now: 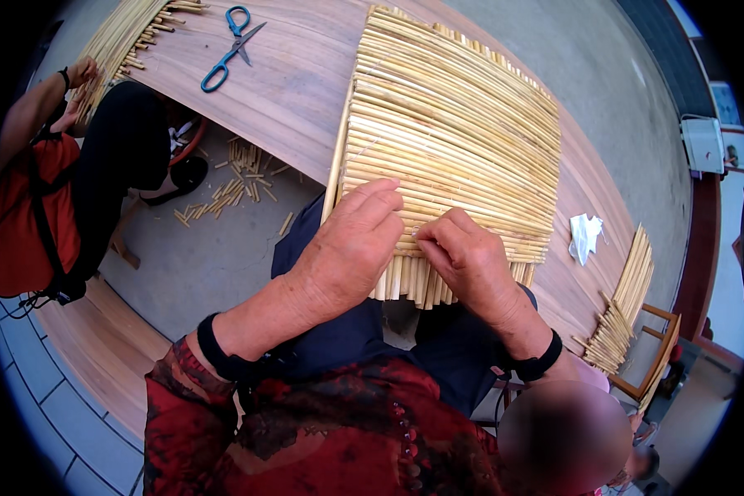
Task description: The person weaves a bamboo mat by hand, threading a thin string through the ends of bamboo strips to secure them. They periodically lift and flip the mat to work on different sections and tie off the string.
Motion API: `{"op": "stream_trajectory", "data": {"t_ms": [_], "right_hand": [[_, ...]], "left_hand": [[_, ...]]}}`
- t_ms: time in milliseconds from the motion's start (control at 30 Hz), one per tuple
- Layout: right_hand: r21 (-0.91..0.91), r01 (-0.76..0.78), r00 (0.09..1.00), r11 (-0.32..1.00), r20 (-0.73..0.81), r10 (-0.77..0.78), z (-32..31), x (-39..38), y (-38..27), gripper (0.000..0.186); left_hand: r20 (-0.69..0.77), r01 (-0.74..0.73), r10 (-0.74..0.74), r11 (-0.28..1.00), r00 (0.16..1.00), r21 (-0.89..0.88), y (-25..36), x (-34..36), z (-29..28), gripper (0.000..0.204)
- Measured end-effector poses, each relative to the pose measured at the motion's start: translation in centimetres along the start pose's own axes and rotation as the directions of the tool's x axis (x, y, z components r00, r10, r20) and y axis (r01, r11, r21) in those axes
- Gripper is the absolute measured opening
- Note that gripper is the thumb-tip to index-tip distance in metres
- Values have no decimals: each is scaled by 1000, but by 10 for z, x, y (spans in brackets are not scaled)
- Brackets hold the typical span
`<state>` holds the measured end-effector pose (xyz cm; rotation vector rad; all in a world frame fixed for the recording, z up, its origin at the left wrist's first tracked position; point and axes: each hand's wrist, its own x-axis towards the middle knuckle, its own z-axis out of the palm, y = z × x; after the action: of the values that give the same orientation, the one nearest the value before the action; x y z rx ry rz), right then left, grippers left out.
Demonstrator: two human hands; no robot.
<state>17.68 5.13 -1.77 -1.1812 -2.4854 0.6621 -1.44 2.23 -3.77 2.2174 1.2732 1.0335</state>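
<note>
A mat of pale yellow reed stalks (455, 132), joined side by side in rows, lies on the wooden table and reaches over its near edge toward my lap. My left hand (355, 240) rests on the mat's near left part, fingers bent and held together; whatever is between them is hidden. Just right of it, my right hand (469, 258) pinches thumb and forefinger together at the mat's near edge. Any thread there is too fine to make out. Below both hands, a layer of stalk ends (413, 281) sticks out under the mat.
Blue-handled scissors (233, 50) lie open on the table (289, 91). A crumpled white tissue (585, 238) and a reed bundle (632, 289) are at right. Cut reed pieces (231, 186) litter the floor. At left, another person (37, 198) handles more reeds (124, 41).
</note>
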Motion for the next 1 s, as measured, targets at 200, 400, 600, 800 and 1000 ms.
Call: {"op": "stream_trajectory", "data": {"t_ms": [200,400,600,800,1000], "right_hand": [[-29,-29,1000,999,-2,29,7,2,-2,8],[-50,-46,999,998,15,47,8,8,-5,7],[42,-104,994,994,39,103,7,10,-5,8],[400,-385,921,832,228,316,-7,17,10,7],[108,-54,999,993,6,53,-7,11,6,11]], "left_hand": [[-12,2,-2,1000,1000,5,1,0,0,17],[-9,-4,4,1000,1000,4,0,-1,2,17],[-18,-12,11,1000,1000,-6,-1,-2,2,16],[-12,-30,30,1000,999,-8,-1,0,1,16],[1,-20,20,1000,1000,9,-1,1,1,16]]}}
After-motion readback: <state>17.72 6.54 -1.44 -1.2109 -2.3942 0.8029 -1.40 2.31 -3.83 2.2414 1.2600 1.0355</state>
